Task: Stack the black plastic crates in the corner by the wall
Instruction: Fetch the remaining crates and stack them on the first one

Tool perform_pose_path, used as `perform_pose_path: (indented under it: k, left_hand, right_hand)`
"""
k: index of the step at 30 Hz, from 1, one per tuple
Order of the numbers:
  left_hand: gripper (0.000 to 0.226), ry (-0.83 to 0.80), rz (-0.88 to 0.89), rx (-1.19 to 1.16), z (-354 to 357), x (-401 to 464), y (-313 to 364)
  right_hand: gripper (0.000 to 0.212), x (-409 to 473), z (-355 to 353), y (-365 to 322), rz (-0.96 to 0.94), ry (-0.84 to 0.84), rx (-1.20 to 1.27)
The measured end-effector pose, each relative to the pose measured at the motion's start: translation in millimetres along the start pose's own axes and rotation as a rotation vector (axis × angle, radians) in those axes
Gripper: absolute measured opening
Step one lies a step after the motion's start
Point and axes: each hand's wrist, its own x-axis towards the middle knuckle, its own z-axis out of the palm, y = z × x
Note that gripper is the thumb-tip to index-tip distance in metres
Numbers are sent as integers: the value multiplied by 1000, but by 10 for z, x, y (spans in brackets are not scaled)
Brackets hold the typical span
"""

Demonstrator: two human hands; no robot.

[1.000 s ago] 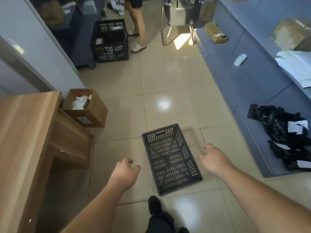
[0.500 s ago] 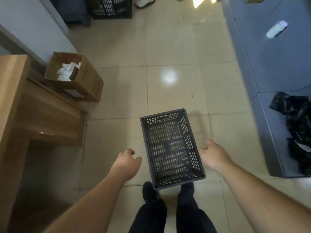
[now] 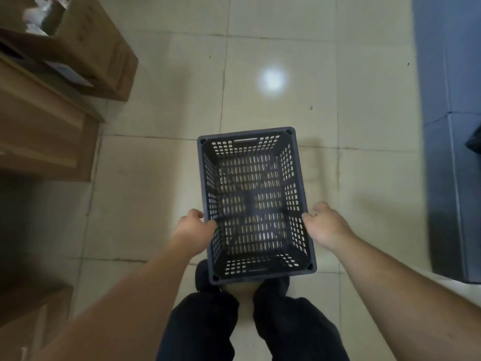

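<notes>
Black crate (image 3: 253, 204) on tiles | left hand (image 3: 194, 230), right hand (image 3: 326, 226): arms outstretched, fingers gripping its long rims

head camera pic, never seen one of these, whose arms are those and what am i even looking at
The camera sits on a person's head and looks down, so the two bare arms and the dark trouser legs belong to the wearer. No robot is involved. On the tiled floor in front of their feet is an empty black plastic crate with slotted walls. The left hand is at the crate's left rim and the right hand at its right rim, thumbs on the edge, gripping or about to grip it. At upper left stands an open cardboard box beside wooden furniture. A dark blue mat runs along the right edge.
</notes>
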Motion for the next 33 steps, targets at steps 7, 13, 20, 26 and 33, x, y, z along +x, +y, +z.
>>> perform_pose_path:
  k: [7,13,20,26,33]
  left_hand:
    - [61,31,-64,-100,379,683,-119]
    - [54,17,-158,-315,524,1056,-157]
    - [18,-21,-266,-530,547,1249,-154]
    - [12,-86,-295,-695,313,1113,-241]
    - [16,-64,-264,-804,-239,331,-262]
  right_hand:
    - [52,850,493,152,45,27,39]
    - [60,1268,706,148,128,39,120]
    - [52,1481,784,122,162,13,242]
    - [40,1293,685,65,165,107,384]
    - [22,484,209,-205,166,83,345]
